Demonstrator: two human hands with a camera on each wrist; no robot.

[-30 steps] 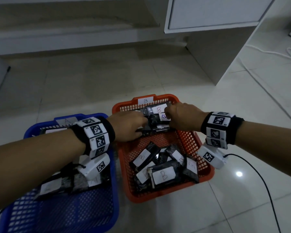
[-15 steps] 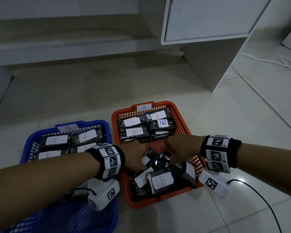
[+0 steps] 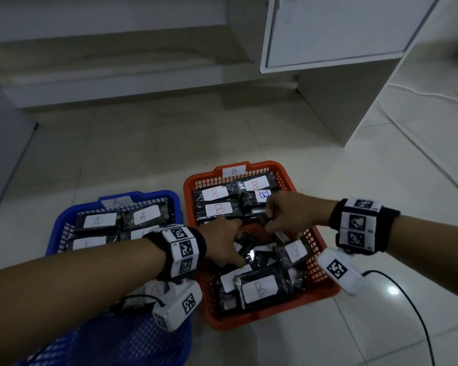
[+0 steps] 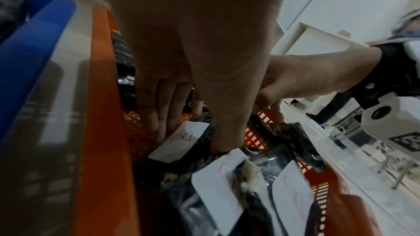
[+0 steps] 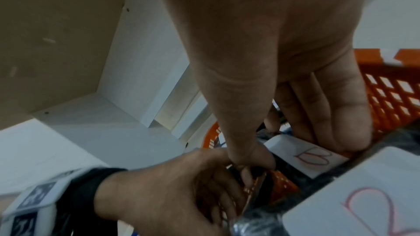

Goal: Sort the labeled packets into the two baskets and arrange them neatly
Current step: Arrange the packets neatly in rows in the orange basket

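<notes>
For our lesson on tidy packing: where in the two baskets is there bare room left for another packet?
Orange basket: one bare mesh strip between the neat far rows and the loose near pile, where left hand and right hand work. Blue basket: far end crowded with A packets; near mesh bare.

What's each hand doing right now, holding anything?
Left hand: fingers and thumb pinch a B packet in the orange basket.
Right hand: thumb and fingers grip another B packet in the same basket.
</notes>
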